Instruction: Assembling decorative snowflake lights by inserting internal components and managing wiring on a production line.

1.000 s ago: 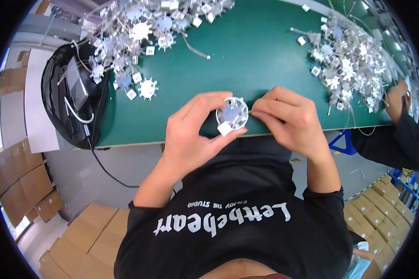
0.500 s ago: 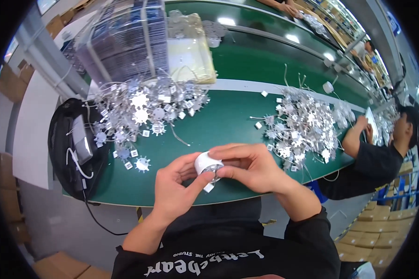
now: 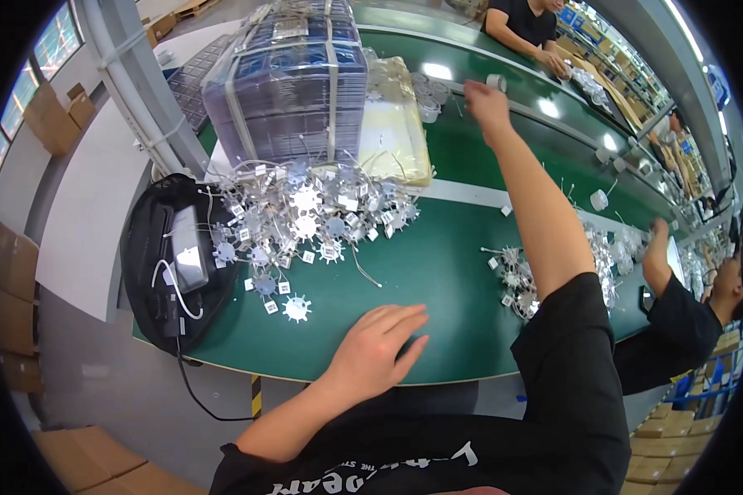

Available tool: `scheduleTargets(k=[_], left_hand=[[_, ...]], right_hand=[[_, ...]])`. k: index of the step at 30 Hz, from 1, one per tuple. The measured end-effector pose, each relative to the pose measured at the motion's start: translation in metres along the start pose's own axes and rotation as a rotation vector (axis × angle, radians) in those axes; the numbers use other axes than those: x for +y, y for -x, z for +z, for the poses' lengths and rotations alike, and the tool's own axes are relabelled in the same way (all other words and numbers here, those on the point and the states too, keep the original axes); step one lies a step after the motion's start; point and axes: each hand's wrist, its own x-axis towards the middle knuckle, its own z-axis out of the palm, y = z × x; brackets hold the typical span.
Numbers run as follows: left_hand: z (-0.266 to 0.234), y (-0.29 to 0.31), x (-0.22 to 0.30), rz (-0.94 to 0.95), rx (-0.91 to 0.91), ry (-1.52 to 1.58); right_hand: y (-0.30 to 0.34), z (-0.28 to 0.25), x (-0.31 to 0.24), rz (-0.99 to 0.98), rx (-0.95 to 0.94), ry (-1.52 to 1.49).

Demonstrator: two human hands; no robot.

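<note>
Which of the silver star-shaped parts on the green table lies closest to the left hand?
The single star-shaped part lying apart at the near edge of the left pile, just left of the left hand. The others sit farther back, heaped together.

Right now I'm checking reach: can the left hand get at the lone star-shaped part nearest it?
Probably yes: the left hand lies flat on bare green table, star-shaped part just beyond, nothing between.

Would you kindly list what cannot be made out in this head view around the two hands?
- Right hand: blurred at full reach beside a small white round part; whether the fingers grip it is unclear.
- Left hand: lies flat on the green table; anything beneath the palm is hidden.
- Pile of star-shaped metal parts: single pieces too small and tangled to count.
- Black bag: its inside is dark.
</note>
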Motion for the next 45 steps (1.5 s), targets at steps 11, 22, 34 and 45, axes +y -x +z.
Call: scheduleTargets(k=[11, 22, 34, 45], left_hand=[[-0.002, -0.006, 0.003, 0.013, -0.009, -0.022], [0.000, -0.006, 0.004, 0.046, -0.031, -0.053], [0.002, 0.002, 0.001, 0.085, -0.013, -0.044], [0.003, -0.005, 0.012, -0.005, 0.187, -0.202]], right_hand=[[-0.046, 0.047, 0.001, -0.216, -0.135, 1.008], [0.005, -0.002, 0.021, -0.503, -0.095, 0.778], [0.174, -0.060, -0.015, 0.131, -0.383, 0.075], [0.328, 0.000, -0.042, -0.411, -0.379, 0.385]])
